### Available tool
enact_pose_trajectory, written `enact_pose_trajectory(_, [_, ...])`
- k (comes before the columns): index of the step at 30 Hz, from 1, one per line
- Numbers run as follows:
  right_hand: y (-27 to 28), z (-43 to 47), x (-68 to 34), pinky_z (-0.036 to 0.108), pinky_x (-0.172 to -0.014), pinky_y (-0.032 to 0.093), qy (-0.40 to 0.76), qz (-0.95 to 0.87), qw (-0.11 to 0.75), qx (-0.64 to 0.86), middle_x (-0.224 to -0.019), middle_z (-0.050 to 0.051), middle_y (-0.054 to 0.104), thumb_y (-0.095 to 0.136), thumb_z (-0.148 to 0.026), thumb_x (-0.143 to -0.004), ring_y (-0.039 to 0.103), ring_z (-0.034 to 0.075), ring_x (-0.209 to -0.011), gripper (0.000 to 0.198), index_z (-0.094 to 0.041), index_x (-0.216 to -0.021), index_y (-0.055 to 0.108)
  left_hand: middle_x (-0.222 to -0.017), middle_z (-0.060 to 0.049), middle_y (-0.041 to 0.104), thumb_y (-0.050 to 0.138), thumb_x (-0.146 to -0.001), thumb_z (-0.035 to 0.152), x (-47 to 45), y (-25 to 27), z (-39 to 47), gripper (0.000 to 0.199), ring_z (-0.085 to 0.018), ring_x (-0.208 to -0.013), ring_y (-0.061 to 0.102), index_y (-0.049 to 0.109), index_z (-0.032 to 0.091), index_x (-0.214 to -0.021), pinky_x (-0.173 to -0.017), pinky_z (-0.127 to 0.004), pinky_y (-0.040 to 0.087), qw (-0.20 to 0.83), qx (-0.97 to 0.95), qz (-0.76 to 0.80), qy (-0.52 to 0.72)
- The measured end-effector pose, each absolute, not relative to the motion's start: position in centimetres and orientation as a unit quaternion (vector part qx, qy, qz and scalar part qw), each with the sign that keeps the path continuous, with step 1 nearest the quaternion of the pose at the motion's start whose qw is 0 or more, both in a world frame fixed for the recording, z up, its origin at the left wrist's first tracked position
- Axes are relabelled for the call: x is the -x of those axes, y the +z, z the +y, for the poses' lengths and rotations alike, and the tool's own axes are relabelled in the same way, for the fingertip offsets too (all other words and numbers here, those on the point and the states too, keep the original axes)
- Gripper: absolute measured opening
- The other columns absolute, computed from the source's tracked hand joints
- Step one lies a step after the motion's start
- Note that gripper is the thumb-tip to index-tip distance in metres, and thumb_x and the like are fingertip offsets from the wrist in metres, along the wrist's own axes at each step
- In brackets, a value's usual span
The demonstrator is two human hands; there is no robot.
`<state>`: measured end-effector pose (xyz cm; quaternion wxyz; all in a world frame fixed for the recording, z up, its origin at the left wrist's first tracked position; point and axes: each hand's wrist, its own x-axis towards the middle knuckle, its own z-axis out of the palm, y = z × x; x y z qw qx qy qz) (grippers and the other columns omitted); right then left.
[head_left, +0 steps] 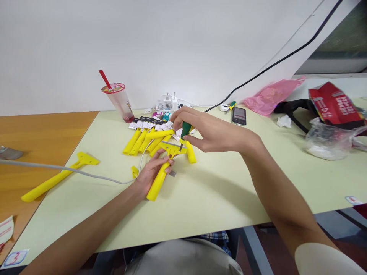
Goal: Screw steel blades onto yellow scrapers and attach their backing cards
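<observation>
My left hand (151,170) is closed round the neck of a yellow scraper (157,184), its handle slanting down toward me and its blade head tilted up. In my right hand (200,130) is a screwdriver (186,128) with a green handle, pointing down. Its tip meets the right end of the scraper head, where a screw seems to sit, too small to make out. Behind my hands lies a row of yellow scrapers (140,143) with black and white card sleeves over their heads. A scraper head piece (134,172) shows partly behind my left wrist.
Another yellow scraper (61,177) lies at the left, crossed by a grey cable (94,175). A cup with a straw (122,103) stands by the wall. To the right are a phone (239,116), a pink bag (272,95) and a red packet (334,105).
</observation>
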<state>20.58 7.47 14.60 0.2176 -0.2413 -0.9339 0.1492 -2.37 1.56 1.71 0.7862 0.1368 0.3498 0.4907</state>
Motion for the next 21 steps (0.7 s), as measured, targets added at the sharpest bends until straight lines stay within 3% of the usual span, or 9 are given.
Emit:
enact_pose_trajectory(4, [14.64,7.66,-20.29,0.038,-0.085,0.046,0.127,-0.928,0.224,0.269,-0.108,0.008,0.072,0.066,-0.023,-0.102,0.063,0.025,-0.093,0.003,-0.022,-0.105,0.066,-0.101,-0.005,0.068,0.082,-0.077,0.001,2.48,1.73,1.56,0.05,-0.012,-0.073,0.068,0.056,0.024,-0.113,-0.054,-0.017,0.049,0.788,-0.136,0.345,0.491])
enact_pose_trajectory(6, [14.53,7.69,-20.2,0.037,-0.083,0.045,0.117,-0.927,0.217,0.283,-0.1,0.006,0.071,0.067,-0.026,-0.103,0.062,0.023,-0.087,0.005,-0.021,-0.102,0.065,-0.102,-0.005,0.069,0.082,-0.077,0.002,2.52,1.72,1.55,0.049,-0.012,-0.073,0.068,0.056,0.024,-0.112,-0.054,-0.018,0.049,0.79,-0.137,0.345,0.488])
enact_pose_trajectory(11, [14.5,7.52,-20.6,0.038,-0.087,0.048,0.15,-0.934,0.202,0.255,-0.122,0.01,0.07,0.067,-0.018,-0.097,0.063,0.026,-0.102,0.022,-0.022,-0.118,0.065,-0.102,-0.004,0.069,0.082,-0.077,0.001,2.57,1.59,1.65,0.049,-0.012,-0.074,0.068,0.056,0.024,-0.113,-0.055,-0.017,0.049,0.788,-0.13,0.349,0.491])
enact_pose_trajectory(17, [14.62,7.62,-20.14,0.037,-0.083,0.044,0.126,-0.929,0.218,0.272,-0.105,0.006,0.072,0.067,-0.025,-0.103,0.062,0.024,-0.09,0.004,-0.022,-0.105,0.065,-0.1,-0.004,0.068,0.081,-0.078,0.001,2.47,1.74,1.49,0.048,-0.012,-0.074,0.068,0.058,0.024,-0.113,-0.053,-0.017,0.049,0.79,-0.136,0.344,0.489])
enact_pose_trajectory(21, [14.49,7.55,-20.29,0.035,-0.081,0.044,0.134,-0.935,0.2,0.26,-0.112,0.008,0.072,0.07,-0.026,-0.101,0.062,0.024,-0.093,0.012,-0.021,-0.111,0.065,-0.097,-0.004,0.068,0.081,-0.077,0.001,2.43,1.75,1.44,0.049,-0.013,-0.072,0.068,0.058,0.024,-0.114,-0.053,-0.017,0.05,0.788,-0.139,0.35,0.487])
